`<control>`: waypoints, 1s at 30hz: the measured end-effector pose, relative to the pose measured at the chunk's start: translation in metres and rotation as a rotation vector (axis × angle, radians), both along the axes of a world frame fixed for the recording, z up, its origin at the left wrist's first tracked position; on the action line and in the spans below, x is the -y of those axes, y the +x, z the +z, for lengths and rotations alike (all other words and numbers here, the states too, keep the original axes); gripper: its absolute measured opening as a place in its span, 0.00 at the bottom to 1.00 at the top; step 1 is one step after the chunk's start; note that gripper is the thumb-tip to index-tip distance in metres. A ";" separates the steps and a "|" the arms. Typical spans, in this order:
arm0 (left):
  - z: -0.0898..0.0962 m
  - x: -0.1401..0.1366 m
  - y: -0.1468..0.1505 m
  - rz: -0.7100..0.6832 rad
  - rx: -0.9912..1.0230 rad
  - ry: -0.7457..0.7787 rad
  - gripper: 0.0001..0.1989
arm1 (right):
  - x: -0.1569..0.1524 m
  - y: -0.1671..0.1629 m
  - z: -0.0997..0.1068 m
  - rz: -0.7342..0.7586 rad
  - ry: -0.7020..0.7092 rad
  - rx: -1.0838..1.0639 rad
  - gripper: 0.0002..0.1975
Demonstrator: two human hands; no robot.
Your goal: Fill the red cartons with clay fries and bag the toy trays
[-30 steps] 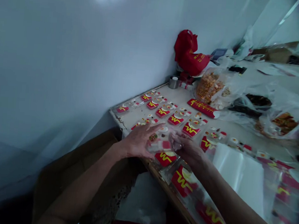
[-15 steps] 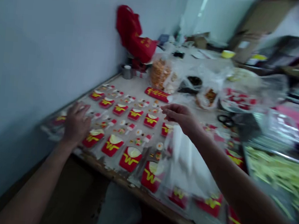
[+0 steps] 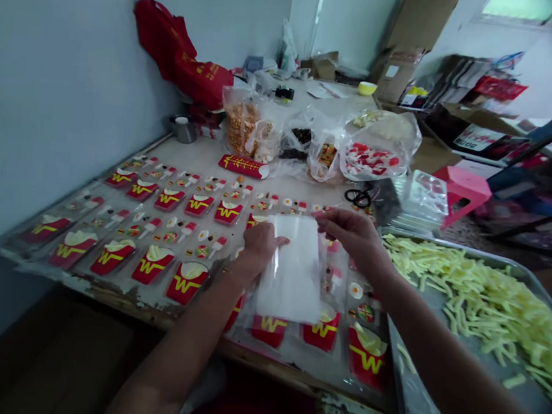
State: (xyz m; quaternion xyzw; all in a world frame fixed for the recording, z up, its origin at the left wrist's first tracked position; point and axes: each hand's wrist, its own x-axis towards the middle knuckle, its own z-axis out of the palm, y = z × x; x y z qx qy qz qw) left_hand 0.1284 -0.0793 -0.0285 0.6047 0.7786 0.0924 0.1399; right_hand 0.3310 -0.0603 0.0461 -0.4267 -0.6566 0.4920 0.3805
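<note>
A stack of clear, whitish plastic bags (image 3: 294, 276) is held above the table. My left hand (image 3: 259, 247) grips its left edge, with the thumb lying over the top face. At the upper right corner, my right hand (image 3: 353, 236) has thumb and fingers pinched together on the bag edge. Beneath and around the stack lie rows of filled clear packets, each with a red fries carton (image 3: 187, 283) marked with a yellow letter. Small toy-like food pieces, such as a fried egg (image 3: 356, 290) and a red-and-white popsicle (image 3: 218, 246), lie above the cartons.
To the right, a metal tray (image 3: 508, 261) holds pale yellow fries-shaped pieces. Behind are bags of small pieces (image 3: 242, 127), black scissors (image 3: 359, 197), clear plastic boxes (image 3: 424, 197) and a pink box (image 3: 465, 191). A wall (image 3: 49, 84) borders the table's left side.
My left hand has moved right from the far-left packets onto the plastic bag stack. My right hand still pinches at the stack's top. The view has turned to the right.
</note>
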 end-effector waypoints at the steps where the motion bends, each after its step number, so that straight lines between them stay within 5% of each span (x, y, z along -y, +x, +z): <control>1: -0.001 0.001 -0.004 0.014 0.014 0.003 0.22 | 0.001 0.010 -0.004 0.006 -0.011 0.012 0.14; 4: -0.001 0.007 -0.014 0.050 0.034 0.066 0.13 | -0.005 0.027 -0.016 -0.010 0.023 0.045 0.15; 7: -0.001 0.014 -0.014 0.099 -0.027 0.166 0.14 | -0.026 0.020 -0.029 -0.067 0.182 0.110 0.15; 11: -0.006 0.023 -0.009 0.199 -0.164 0.298 0.44 | -0.052 -0.009 -0.036 -0.060 0.350 0.262 0.13; 14: -0.008 0.024 -0.014 0.216 -0.104 0.196 0.53 | -0.054 -0.027 -0.038 0.017 0.378 0.291 0.13; 18: -0.010 0.016 -0.034 0.166 0.141 0.151 0.42 | -0.048 -0.035 -0.043 0.023 0.413 0.370 0.14; 23: -0.011 0.012 -0.048 0.124 0.436 0.371 0.27 | -0.057 -0.048 -0.051 -0.066 0.470 0.453 0.26; 26: 0.000 0.027 -0.052 0.075 0.543 0.545 0.26 | -0.063 -0.074 -0.045 0.116 0.335 0.335 0.37; 30: 0.020 0.063 -0.075 0.136 0.698 0.738 0.34 | -0.049 -0.133 -0.023 0.529 -0.052 0.077 0.22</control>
